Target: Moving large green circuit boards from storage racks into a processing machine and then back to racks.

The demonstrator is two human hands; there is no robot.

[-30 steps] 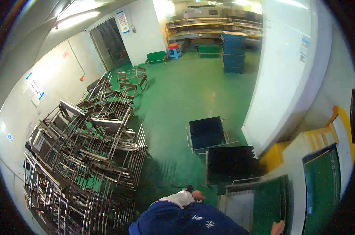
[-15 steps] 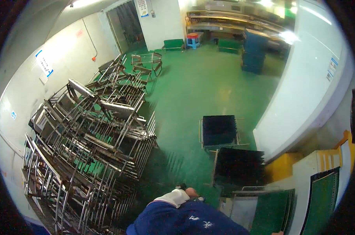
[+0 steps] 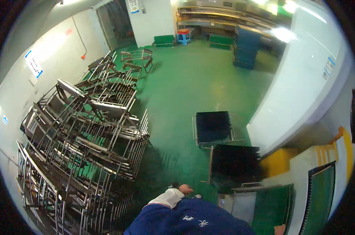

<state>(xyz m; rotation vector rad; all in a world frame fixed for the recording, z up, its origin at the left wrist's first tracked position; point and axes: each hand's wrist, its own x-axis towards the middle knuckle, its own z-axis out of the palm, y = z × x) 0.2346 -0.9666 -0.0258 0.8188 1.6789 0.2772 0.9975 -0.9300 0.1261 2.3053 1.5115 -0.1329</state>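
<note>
My left hand point(image 3: 185, 189) shows small at the front of my body, beyond a white cuff and the blue garment. Its fingers are too indistinct to read, and no held thing can be made out. At the lower right, only a small part of my right hand point(image 3: 279, 230) comes into view, beside the lower right edge of a rack of green boards point(image 3: 273, 205). Whether it grips that rack cannot be made out. A pale grey panel point(image 3: 244, 207) forms the left part of the rack.
Tangled metal racks point(image 3: 83, 137) are heaped along the left wall. Ahead on the right stand two racks of dark boards point(image 3: 213, 127) point(image 3: 236, 164). A yellow bin point(image 3: 279, 162) and another green board panel point(image 3: 320, 199) lie further right. Blue crates point(image 3: 246, 47) and a stool point(image 3: 183, 37) are far off.
The view has turned slightly to the right, so the racks and walls sit further left. A little more of my right hand shows at the lower edge.
</note>
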